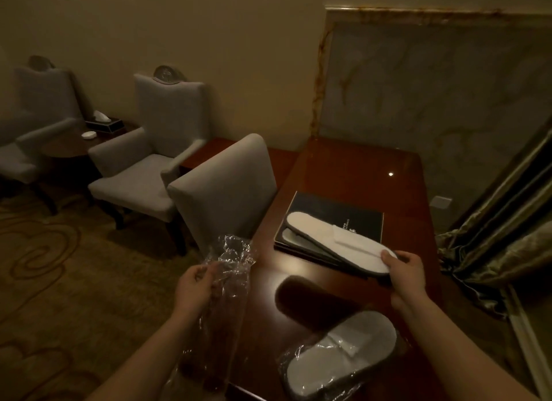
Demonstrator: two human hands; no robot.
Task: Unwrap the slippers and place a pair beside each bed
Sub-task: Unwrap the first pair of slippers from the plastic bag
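White terry slippers, unwrapped pair [337, 242], pinched at toe by right hand [406, 269] | crinkled clear plastic wrapper [227, 269], empty, clamped in left hand [192, 284] | advice: discard wrapper, keep pair stacked.

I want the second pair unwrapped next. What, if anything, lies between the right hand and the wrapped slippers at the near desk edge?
Nothing visible lies between them. The right hand grips the unwrapped slippers, so it is occupied. The wrapped slippers lie below it, across bare desk.
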